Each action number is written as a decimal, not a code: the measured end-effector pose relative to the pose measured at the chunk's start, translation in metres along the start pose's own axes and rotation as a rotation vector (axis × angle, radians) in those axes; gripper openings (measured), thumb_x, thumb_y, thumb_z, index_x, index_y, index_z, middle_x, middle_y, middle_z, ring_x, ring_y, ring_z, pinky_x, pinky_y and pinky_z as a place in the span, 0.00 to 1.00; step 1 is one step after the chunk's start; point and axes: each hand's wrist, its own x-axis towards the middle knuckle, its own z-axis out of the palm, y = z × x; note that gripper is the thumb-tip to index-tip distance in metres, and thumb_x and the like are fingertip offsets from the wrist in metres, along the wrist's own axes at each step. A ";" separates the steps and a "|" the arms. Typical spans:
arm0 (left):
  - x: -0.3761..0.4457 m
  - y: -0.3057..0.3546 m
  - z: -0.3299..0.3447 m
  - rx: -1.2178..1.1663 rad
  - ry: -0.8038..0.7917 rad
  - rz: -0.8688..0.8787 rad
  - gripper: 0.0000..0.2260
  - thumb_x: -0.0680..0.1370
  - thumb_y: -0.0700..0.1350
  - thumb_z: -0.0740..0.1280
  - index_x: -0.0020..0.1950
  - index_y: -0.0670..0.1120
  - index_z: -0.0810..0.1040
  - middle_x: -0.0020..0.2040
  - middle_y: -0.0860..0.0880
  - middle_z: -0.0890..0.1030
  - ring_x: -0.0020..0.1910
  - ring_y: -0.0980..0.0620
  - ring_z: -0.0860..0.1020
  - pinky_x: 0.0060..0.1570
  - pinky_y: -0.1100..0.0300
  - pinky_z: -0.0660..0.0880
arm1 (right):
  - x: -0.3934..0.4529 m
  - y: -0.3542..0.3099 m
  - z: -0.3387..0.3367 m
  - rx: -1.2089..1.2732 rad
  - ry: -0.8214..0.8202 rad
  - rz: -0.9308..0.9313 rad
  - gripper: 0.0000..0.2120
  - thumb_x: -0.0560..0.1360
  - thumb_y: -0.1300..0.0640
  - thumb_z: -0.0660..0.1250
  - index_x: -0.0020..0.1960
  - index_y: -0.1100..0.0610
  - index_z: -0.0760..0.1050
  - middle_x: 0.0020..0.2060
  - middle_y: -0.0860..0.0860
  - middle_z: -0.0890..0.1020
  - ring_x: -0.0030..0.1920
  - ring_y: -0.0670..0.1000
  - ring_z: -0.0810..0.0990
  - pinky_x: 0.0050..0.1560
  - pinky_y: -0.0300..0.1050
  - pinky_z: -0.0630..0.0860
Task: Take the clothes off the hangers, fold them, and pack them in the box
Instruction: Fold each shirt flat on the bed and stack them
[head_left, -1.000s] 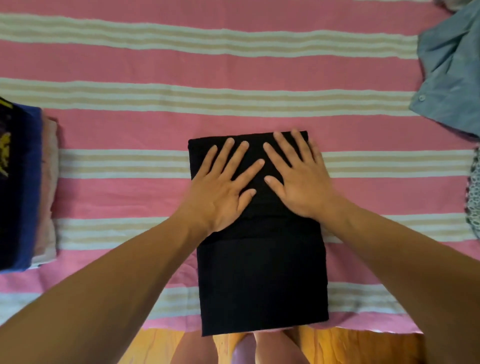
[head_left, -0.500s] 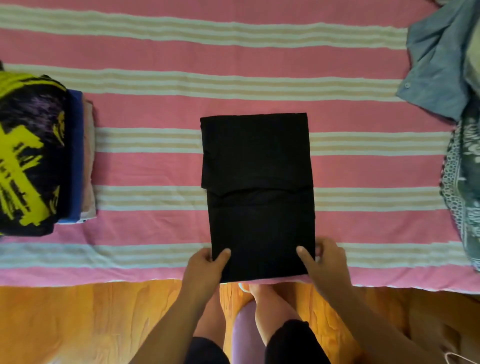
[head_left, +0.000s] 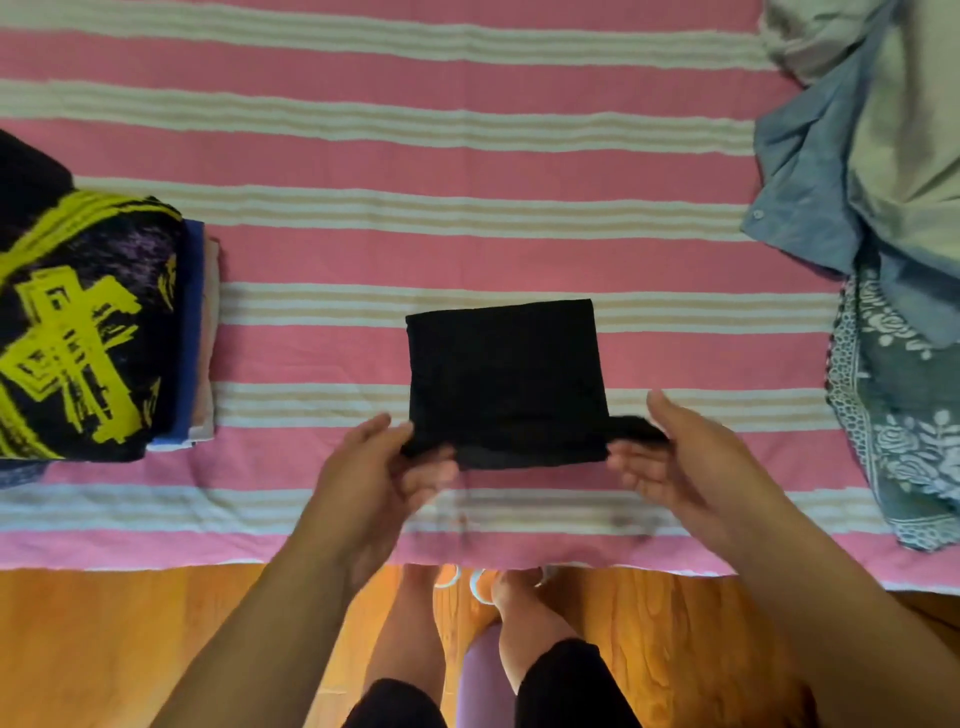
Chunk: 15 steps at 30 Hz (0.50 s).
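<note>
step in hand: final fold of the black garment (head_left: 503, 374), at centre of the striped bedspread (head_left: 467, 249). left hand (head_left: 374, 478) pinches its 7 o'clock corner; right hand (head_left: 680, 457), fingers loosely curled, holds the 4 o'clock edge. next move: carry it level to the folded stack (head_left: 88, 332) at 9 o'clock. no box in view.

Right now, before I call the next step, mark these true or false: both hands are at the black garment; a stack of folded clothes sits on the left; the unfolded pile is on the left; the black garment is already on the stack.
1. Both the left hand and right hand hold the black garment: true.
2. The folded stack sits left: true.
3. The unfolded pile is on the left: false, it lies right.
4. The garment is on the stack: false, it is on the striped cloth, apart.
</note>
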 end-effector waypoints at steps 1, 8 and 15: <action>0.010 0.020 0.006 -0.088 0.020 0.059 0.20 0.84 0.44 0.61 0.75 0.40 0.66 0.49 0.38 0.86 0.37 0.45 0.85 0.37 0.56 0.82 | 0.008 -0.023 0.006 0.099 -0.016 -0.049 0.17 0.83 0.46 0.61 0.67 0.56 0.69 0.45 0.60 0.86 0.40 0.55 0.86 0.43 0.50 0.80; 0.052 0.015 0.049 0.926 0.255 0.792 0.13 0.82 0.46 0.62 0.66 0.49 0.77 0.59 0.51 0.82 0.59 0.49 0.79 0.56 0.57 0.74 | 0.063 -0.040 0.034 -0.459 0.280 -0.479 0.11 0.83 0.51 0.60 0.62 0.50 0.75 0.56 0.52 0.82 0.49 0.52 0.82 0.52 0.51 0.80; 0.125 -0.016 0.043 1.381 0.327 0.905 0.26 0.83 0.51 0.61 0.80 0.44 0.62 0.76 0.41 0.68 0.75 0.38 0.63 0.76 0.43 0.59 | 0.133 -0.005 0.063 -1.373 0.121 -0.887 0.29 0.82 0.46 0.60 0.80 0.50 0.58 0.77 0.51 0.64 0.76 0.58 0.57 0.77 0.55 0.56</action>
